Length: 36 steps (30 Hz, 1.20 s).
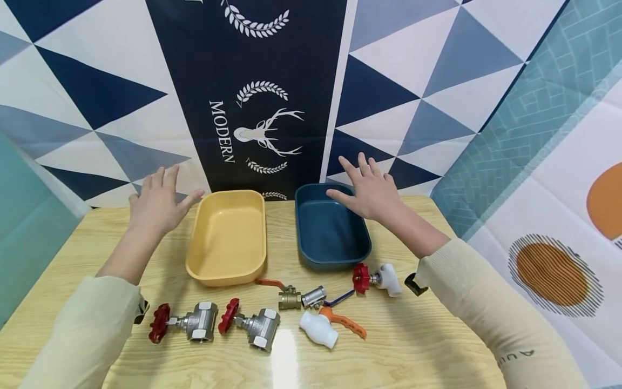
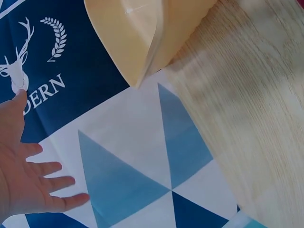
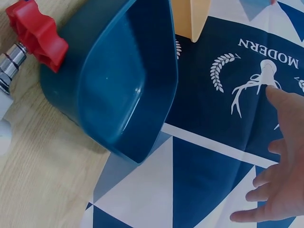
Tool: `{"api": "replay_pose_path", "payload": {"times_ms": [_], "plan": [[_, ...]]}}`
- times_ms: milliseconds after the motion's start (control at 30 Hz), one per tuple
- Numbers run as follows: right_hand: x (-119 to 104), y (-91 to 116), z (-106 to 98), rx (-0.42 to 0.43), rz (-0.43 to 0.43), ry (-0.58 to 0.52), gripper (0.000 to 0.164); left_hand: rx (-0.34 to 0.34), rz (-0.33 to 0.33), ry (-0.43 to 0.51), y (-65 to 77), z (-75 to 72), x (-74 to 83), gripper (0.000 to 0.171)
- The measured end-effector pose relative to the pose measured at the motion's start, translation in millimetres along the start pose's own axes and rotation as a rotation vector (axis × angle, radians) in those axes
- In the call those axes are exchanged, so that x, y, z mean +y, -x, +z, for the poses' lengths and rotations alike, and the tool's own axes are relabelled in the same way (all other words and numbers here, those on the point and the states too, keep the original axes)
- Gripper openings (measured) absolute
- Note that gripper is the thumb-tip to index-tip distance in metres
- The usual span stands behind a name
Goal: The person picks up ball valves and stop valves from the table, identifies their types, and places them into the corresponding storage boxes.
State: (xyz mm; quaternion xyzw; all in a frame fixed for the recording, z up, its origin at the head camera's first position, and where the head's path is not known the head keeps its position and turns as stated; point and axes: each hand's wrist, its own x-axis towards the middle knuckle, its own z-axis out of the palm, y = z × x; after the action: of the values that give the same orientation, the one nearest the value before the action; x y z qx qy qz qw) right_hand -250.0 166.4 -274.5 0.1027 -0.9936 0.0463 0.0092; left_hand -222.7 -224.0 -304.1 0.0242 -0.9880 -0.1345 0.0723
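My left hand (image 1: 156,202) hovers with spread fingers just left of a yellow bin (image 1: 228,232), holding nothing. Over the right rim of a dark blue bin (image 1: 332,232) my right hand (image 1: 371,189) hangs in the air, fingers spread as well. In front of the bins lie two steel valves with red handwheels, one at left (image 1: 200,322) and one nearer the middle (image 1: 262,328). Close by are a brass ball valve (image 1: 290,299), a small silver valve with a blue lever (image 1: 314,296), a white ball valve with an orange handle (image 1: 318,328), and a white valve with a red handwheel (image 1: 387,279).
A wooden table (image 1: 389,346) bears everything. Behind it hangs a patterned cloth (image 1: 262,65) with triangles and a deer print. Teal cloth (image 1: 29,216) stands at the left side, and a printed white cloth (image 1: 559,216) at the right.
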Motion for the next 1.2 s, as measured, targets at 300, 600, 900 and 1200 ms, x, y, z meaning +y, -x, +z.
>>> {"api": "replay_pose_path", "payload": {"times_ms": [300,600,900,1200], "plan": [[6,1,0,0.044,-0.039,-0.074,0.083,-0.003,0.009,0.17,-1.1,-3.7,-5.4,0.088],[15,5,3,0.08,-0.057,-0.096,0.081,-0.066,-0.011,0.303,-3.0,-0.6,-11.5,0.082],[25,10,7,0.069,-0.078,-0.158,0.079,-0.124,-0.01,0.388,-2.7,4.9,-20.4,0.083],[36,18,14,0.04,-0.074,-0.195,0.078,-0.155,-0.04,0.391,2.3,12.2,-27.2,0.081]]}}
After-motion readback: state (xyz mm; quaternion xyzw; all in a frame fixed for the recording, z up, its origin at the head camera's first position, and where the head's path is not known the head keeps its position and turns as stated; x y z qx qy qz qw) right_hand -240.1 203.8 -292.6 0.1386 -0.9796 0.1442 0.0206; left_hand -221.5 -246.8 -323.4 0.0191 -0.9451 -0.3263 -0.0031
